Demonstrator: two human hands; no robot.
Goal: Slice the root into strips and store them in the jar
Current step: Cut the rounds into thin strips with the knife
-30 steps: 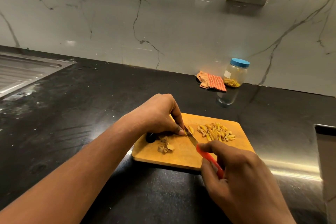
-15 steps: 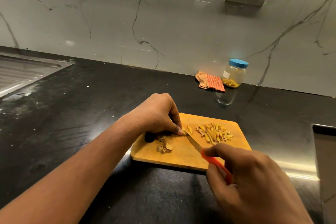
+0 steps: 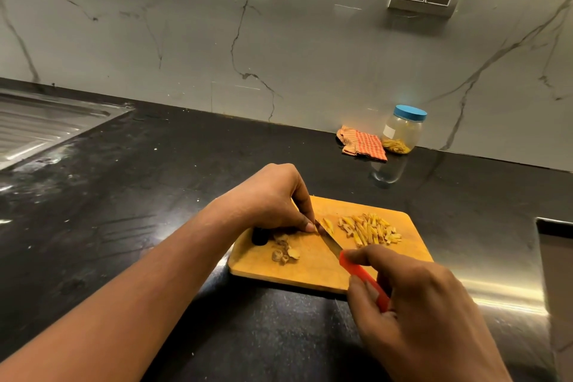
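The root (image 3: 328, 224) sits on the cutting board (image 3: 310, 273), pinned by the curled fingertips of the left hand (image 3: 273, 198) against the knife (image 3: 333, 243). The right hand (image 3: 424, 310) grips its red handle. 1 pile of strips (image 3: 369, 229) lies beyond the right hand. The lidded jar (image 3: 403, 130) stands well beyond both hands on the tabletop (image 3: 155, 195).

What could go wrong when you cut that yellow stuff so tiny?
The left hand pins the root with fingertips right against the knife blade, so a slip could nick a finger. The strips lie near the cutting board's right edge and might get knocked onto the counter.
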